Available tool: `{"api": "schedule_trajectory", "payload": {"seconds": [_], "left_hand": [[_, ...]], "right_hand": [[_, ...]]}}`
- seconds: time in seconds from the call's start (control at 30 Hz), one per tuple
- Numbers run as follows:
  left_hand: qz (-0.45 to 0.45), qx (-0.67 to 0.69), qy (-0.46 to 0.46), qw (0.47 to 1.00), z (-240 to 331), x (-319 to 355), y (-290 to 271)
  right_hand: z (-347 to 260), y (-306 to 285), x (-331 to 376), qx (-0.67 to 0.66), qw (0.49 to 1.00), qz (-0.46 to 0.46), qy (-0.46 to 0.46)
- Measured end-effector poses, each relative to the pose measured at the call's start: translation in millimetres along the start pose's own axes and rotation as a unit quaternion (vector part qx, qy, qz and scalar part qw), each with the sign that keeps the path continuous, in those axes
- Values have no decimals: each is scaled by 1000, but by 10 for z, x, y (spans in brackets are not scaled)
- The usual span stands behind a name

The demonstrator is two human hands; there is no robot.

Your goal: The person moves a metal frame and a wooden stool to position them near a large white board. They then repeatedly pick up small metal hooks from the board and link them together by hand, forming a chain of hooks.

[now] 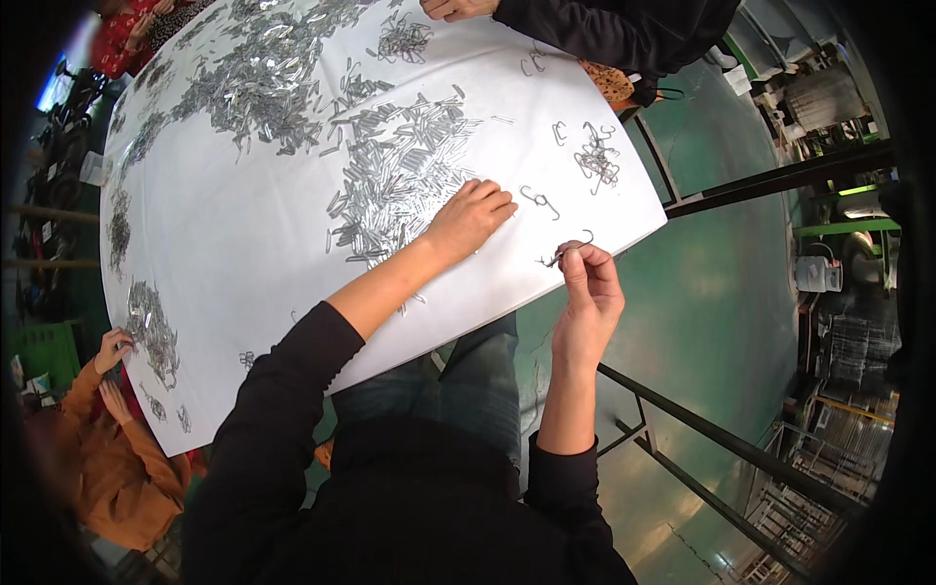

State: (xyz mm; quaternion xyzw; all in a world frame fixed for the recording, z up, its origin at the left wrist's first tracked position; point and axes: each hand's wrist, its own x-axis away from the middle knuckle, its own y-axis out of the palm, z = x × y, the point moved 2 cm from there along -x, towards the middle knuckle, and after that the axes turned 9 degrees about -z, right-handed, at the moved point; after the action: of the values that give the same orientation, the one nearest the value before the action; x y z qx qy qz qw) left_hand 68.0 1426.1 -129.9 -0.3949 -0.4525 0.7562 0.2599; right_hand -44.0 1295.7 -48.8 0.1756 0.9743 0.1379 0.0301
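My right hand [591,292] is raised at the table's near right edge. Its thumb and fingers pinch a thin, dark S-shaped metal hook [585,240], whose curved end sticks out above the fingertips. Palm down, my left hand [473,216] rests at the right side of a heap of small silvery metal strips [405,161]. Its fingers are curled together, and what they hold, if anything, is hidden. Just right of that hand lie a few loose hooks [542,200] on the white tabletop [244,224]. Farther right sits a tangled pile of similar hooks [597,161].
Larger strip heaps [258,88] cover the far side, with another hook pile [403,41] near them. A co-worker's hand [458,8] rests at the far edge. At the left, another person's hands [113,351] are beside a heap [151,331]. Metal rails [721,434] run at the right.
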Motion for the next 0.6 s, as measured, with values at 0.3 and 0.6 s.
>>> {"api": "schedule_trajectory", "payload": {"seconds": [0.3,0.6], "left_hand": [[-96,-126,-24,987,-10,-258,186],[-111,109,-195,968,28,-449,-74]], "right_hand": [[114,-42,-47,39,999,9,23],[198,-2,-79,80,996,-3,30]]}}
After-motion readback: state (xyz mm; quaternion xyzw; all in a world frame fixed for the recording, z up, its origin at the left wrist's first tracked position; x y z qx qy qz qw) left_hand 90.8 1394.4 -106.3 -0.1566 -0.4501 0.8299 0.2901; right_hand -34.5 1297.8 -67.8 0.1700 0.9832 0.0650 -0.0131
